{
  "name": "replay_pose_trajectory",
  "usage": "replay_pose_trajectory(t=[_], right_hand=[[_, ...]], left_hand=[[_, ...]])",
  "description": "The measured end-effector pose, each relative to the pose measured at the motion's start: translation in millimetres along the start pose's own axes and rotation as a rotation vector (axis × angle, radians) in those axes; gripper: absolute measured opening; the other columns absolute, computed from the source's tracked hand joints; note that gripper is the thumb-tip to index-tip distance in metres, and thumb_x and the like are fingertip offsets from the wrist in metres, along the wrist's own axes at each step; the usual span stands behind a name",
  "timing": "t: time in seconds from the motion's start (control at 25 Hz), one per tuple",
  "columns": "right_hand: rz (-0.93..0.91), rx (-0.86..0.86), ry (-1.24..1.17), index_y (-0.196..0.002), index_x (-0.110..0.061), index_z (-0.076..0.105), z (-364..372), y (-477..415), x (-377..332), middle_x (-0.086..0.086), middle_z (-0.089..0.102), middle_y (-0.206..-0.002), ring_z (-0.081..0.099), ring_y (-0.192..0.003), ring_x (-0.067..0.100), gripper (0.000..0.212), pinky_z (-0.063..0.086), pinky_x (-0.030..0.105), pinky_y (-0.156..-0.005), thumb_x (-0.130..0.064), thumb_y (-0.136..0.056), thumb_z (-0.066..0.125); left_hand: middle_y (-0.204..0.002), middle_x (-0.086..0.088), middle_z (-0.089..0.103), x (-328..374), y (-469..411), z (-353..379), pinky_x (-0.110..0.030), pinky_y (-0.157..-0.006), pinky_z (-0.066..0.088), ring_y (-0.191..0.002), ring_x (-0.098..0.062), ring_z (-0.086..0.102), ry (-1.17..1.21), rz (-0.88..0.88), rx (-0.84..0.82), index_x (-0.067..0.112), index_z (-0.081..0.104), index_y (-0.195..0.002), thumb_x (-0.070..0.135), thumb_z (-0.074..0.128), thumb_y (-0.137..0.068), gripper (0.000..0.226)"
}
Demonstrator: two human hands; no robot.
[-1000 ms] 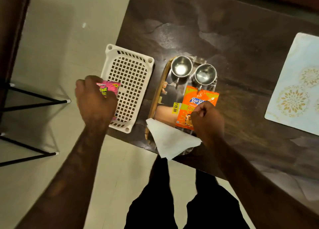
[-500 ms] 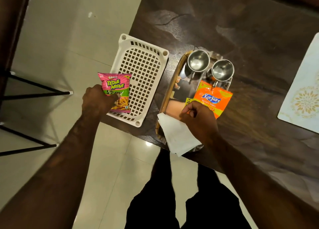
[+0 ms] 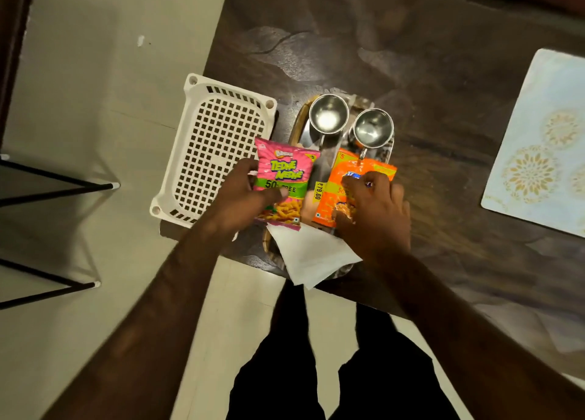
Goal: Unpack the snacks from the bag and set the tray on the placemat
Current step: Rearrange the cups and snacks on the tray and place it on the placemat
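Left hand (image 3: 243,194) is gripping the pink packet (image 3: 283,179) by its lower left side, thumb curled across the front and fingers hidden behind it. It is holding the packet face-up over the left part of the tray (image 3: 300,120). Whether the packet is touching the tray cannot be told.

Right hand (image 3: 376,210) is lying on the orange packet (image 3: 348,166) with fingers spread and fairly straight, fingertips pressing its front and pinching nothing. This packet is lying flat on the right half of the tray, its lower right part covered by the hand.

Two steel cups (image 3: 329,114) are standing upright side by side at the tray's far end. The napkin (image 3: 311,255) is lying across the tray's near end, its corner hanging past the table (image 3: 411,55) edge. The basket (image 3: 218,153) is sitting just left of the tray. The placemat (image 3: 544,141) is lying well to the right of the tray, apart from it.
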State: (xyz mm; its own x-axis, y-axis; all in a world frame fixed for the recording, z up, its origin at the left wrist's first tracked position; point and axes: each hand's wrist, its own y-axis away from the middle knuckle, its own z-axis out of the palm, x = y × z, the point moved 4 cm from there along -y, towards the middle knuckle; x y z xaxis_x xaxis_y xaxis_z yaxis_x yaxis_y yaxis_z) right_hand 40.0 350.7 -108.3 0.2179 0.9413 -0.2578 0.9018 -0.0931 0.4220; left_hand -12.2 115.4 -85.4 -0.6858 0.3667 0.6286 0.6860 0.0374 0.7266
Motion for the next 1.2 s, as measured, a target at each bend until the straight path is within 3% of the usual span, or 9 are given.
replay_pose_trajectory(t=[0.12,0.28,0.44,0.56,0.72,0.84,0.96,1.04,1.2], right_hand=[[-0.09,-0.099,0.124,-0.149,-0.036,0.052,6.5,-4.2,7.6,-0.001,0.045,-0.158,0.044,-0.143,0.033,0.078,0.044,0.049,-0.1,-0.052,-0.076,0.076],[-0.104,-0.092,0.12,-0.145,-0.034,0.056,7.1,-7.2,10.6,0.001,0.049,-0.156,0.048,-0.142,0.033,0.082,0.046,0.048,-0.096,-0.04,-0.067,0.081],[-0.07,-0.085,0.11,-0.145,-0.032,0.056,4.7,-6.0,10.1,0.001,0.048,-0.156,0.047,-0.143,0.032,0.081,0.044,0.048,-0.099,-0.034,-0.066,0.078],[-0.044,-0.091,0.099,-0.146,-0.032,0.055,1.6,-5.9,9.9,-0.001,0.046,-0.158,0.046,-0.144,0.031,0.081,0.042,0.048,-0.103,-0.036,-0.068,0.077],[-0.033,-0.099,0.094,-0.148,-0.031,0.053,-0.8,-5.1,5.4,-0.001,0.044,-0.159,0.043,-0.145,0.031,0.081,0.039,0.05,-0.107,-0.039,-0.07,0.076],[-0.015,-0.029,0.061,-0.143,-0.029,0.057,-6.3,-3.9,1.9,0.0,0.049,-0.154,0.047,-0.14,0.031,0.071,0.038,0.049,-0.106,-0.039,-0.075,0.074],[0.029,0.057,0.032,-0.135,-0.028,0.063,-11.9,-4.5,-4.4,0.001,0.057,-0.141,0.051,-0.127,0.032,0.055,0.037,0.047,-0.099,-0.03,-0.081,0.067],[0.028,0.075,0.029,-0.131,-0.027,0.066,-12.4,-5.3,-13.1,0.003,0.059,-0.136,0.052,-0.124,0.034,0.048,0.037,0.046,-0.096,-0.024,-0.083,0.066],[-0.02,0.073,0.056,-0.125,-0.025,0.07,-7.9,-4.0,-28.3,0.005,0.062,-0.129,0.054,-0.121,0.036,0.04,0.036,0.046,-0.094,-0.02,-0.086,0.068]], left_hand=[[-0.114,-0.005,0.072,5.0,-16.5,41.2,-0.028,-0.081,0.061,-0.101,-0.017,0.072,0.001,-0.001,-0.024,0.01,0.059,-0.125,0.008,0.08,-0.084,0.047],[-0.107,-0.003,0.076,8.5,-29.9,53.9,-0.023,-0.078,0.06,-0.095,-0.015,0.073,-0.111,0.076,0.013,0.013,0.067,-0.121,0.014,0.08,-0.085,0.038],[-0.102,-0.006,0.077,8.1,-32.1,52.7,-0.039,-0.091,0.059,-0.095,-0.021,0.073,-0.277,0.156,0.088,0.014,0.073,-0.112,0.017,0.079,-0.083,0.03],[-0.115,-0.014,0.069,0.8,-38.4,46.3,-0.043,-0.102,0.049,-0.115,-0.03,0.06,-0.429,0.134,0.131,0.013,0.068,-0.121,0.027,0.077,-0.083,0.041],[-0.126,-0.019,0.052,-0.7,-35.1,42.9,-0.042,-0.104,0.043,-0.121,-0.034,0.049,-0.542,0.173,0.177,0.011,0.052,-0.136,0.034,0.078,-0.083,0.063],[-0.128,-0.015,0.051,-1.3,-27.3,33.1,-0.042,-0.103,0.044,-0.122,-0.031,0.05,-0.504,0.2,0.176,0.01,0.052,-0.135,0.04,0.076,-0.085,0.064],[-0.128,-0.014,0.052,-16.1,-9.6,-10.6,-0.045,-0.102,0.046,-0.12,-0.033,0.052,-0.497,0.212,0.301,0.011,0.052,-0.133,0.034,0.071,-0.088,0.054],[-0.136,-0.015,0.051,-37.8,5.0,-46.7,-0.048,-0.104,0.046,-0.126,-0.035,0.05,-0.637,0.174,0.359,0.011,0.051,-0.137,0.024,0.068,-0.089,0.053],[-0.164,-0.009,0.027,-75.1,10.8,-59.1,-0.052,-0.112,0.039,-0.149,-0.032,0.029,-0.95,0.072,0.197,0.028,0.037,-0.155,0.033,0.06,-0.095,0.064]])
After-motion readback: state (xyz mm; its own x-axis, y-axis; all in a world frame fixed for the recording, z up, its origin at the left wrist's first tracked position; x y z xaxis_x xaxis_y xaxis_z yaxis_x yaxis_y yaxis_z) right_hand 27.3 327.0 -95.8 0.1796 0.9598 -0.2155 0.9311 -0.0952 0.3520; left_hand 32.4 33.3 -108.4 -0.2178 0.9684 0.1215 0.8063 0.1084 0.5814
